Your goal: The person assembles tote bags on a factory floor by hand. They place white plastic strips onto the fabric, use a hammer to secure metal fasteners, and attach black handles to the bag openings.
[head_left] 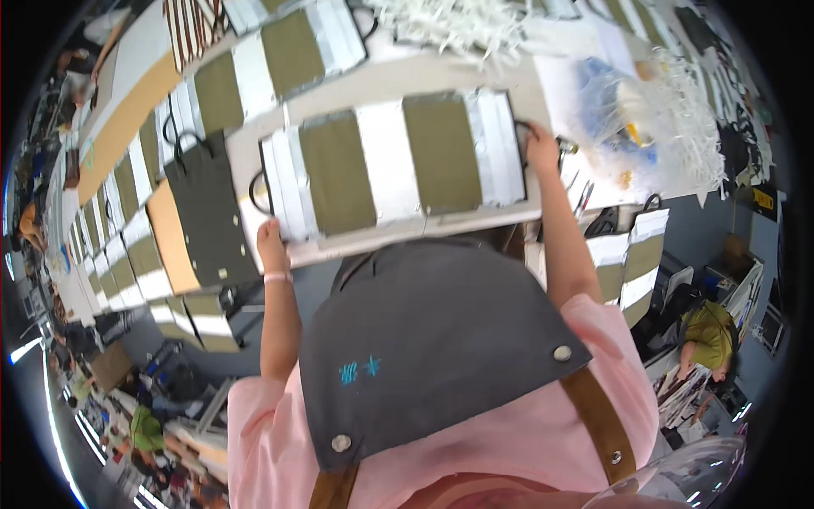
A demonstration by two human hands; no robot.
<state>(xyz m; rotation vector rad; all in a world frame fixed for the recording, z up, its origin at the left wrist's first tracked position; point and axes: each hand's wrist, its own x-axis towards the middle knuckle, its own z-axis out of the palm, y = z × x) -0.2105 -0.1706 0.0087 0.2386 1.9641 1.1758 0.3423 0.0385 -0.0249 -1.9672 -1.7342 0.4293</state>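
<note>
A flat bag panel [390,161] lies in front of me, with olive and white blocks, silvery-white strips toward both ends and a dark edge. A black loop handle [259,193] sticks out of its left end. My left hand [270,246] is closed at the panel's near left corner, with a pink band on the wrist. At the right end, my right hand [543,151] is closed by the other black handle, its fingertips partly hidden. Left of the panel lies a black piece with handles [203,212], beside a tan board [171,237].
More olive-and-white panels [254,76] lie beyond and along the left. White strips [462,25] are heaped at the far side. On the right sit a clear plastic bag [615,119] and small tools [585,195]. Panels [627,263] hang below the table edge. Other people work farther off.
</note>
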